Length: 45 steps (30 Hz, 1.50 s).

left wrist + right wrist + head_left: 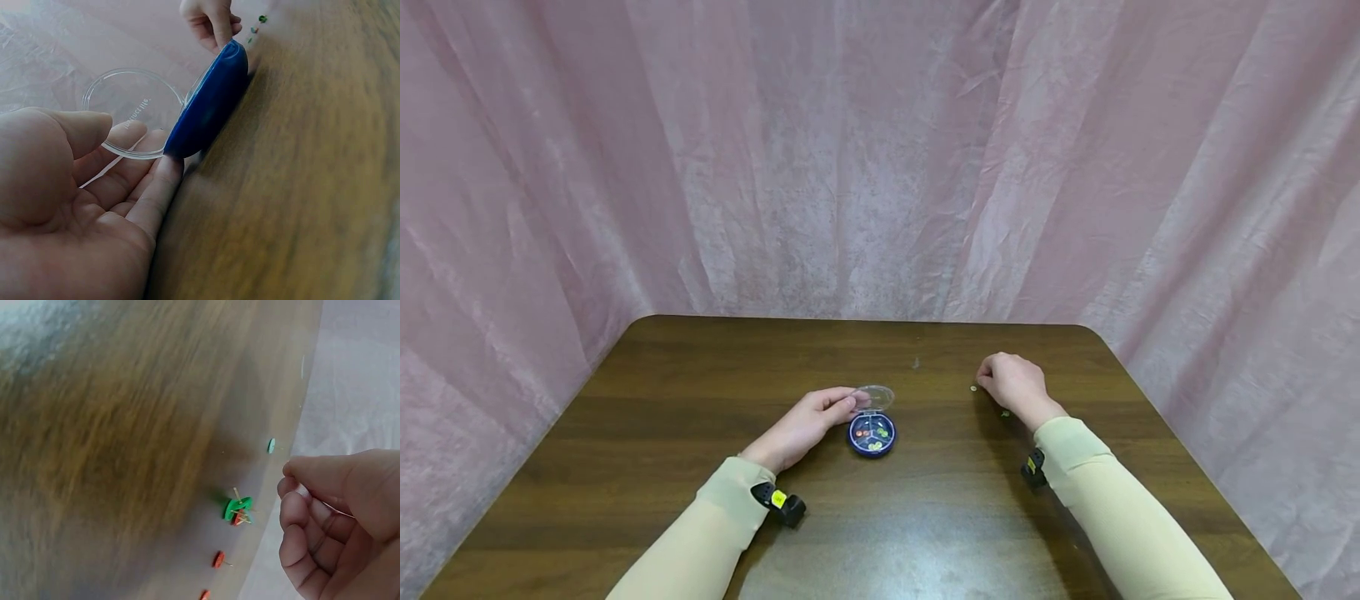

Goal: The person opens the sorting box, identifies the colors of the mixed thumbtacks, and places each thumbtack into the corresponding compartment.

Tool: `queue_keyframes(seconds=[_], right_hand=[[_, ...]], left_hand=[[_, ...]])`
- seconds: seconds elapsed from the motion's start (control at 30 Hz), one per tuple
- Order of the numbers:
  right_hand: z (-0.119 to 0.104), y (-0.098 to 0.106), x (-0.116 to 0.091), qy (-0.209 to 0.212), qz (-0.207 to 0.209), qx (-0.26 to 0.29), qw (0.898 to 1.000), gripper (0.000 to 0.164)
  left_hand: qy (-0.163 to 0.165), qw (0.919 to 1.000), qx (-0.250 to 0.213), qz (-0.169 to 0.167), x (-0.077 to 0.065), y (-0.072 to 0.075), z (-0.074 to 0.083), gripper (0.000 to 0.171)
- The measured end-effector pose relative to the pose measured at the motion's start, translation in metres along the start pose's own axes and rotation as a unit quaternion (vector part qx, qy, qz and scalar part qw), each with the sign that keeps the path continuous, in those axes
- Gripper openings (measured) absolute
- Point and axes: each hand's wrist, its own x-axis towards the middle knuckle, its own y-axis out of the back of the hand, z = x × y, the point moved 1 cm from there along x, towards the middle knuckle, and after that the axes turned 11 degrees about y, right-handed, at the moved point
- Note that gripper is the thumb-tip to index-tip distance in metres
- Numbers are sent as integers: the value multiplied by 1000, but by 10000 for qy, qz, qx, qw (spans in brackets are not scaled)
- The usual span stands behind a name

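Observation:
A round blue case point(871, 448) with three compartments lies on the table, its clear hinged lid point(874, 397) raised. Small red, green and yellowish thumbtacks point(875, 445) lie inside, sorted by colour. My left hand point(805, 423) holds the lid's left edge, thumb in front and fingers behind. Farther back on the right, my right hand point(1017, 385) has its thumb and index fingertips together and the other fingers curled. I cannot tell whether a tack is between those fingertips. Beside them lies a pale thumbtack point(271, 445); green thumbtacks point(237, 506) and a red thumbtack point(218, 559) lie nearby.
The brown wooden table point(700, 500) has rounded far corners. Pink curtains point(850, 167) hang behind it and along both sides. A small clear scrap point(916, 363) lies toward the back of the table. Each wrist wears a black camera point(788, 508).

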Motion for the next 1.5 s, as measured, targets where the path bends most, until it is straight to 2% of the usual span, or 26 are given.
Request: queue_keyframes(seconds=[0.23,0.5,0.63,0.73,0.83,0.93,1.0,1.03,1.13,1.2,1.3,1.43,1.5], right_hand=[[-5,-3,-1,212,-5,-66,9998,8],[-9,-7,1,232,-6,-295,9993,15],[-11,-5,0,256,104,-219,9994,15],[-17,0,-1,254,308,139,9991,11],[-27,7,-2,247,470,884,9947,8],[-42,14,-5,238,530,1999,9781,13],[-52,19,-7,183,532,2864,9565,17],[-57,20,-9,158,518,3323,9416,19],[-71,24,-13,40,491,4553,8890,27],[-78,25,-15,67,434,5261,8493,32],[-88,27,-19,177,276,6239,7809,30],[-99,30,-24,399,-66,7373,6743,15],[-104,32,-26,579,-287,7759,6275,9]], left_hand=[[-29,10000,-55,-26,2,2,-3,38],[-103,9999,-52,-29,3,2,-4,38],[-110,9999,-41,-40,4,2,-3,37],[-147,9999,2,-38,4,2,-3,38],[-155,9999,44,-25,4,2,-3,38],[-133,9999,20,-21,4,3,-3,37],[-124,9999,0,-13,3,3,-3,37],[-113,9999,-6,-9,3,2,-2,38],[-97,10000,17,6,2,2,-2,38],[-106,9999,32,5,1,2,-2,38],[-98,9999,43,11,2,2,-2,39],[-10,10000,26,39,2,2,-1,37],[-7,10000,-7,32,2,2,0,36]])
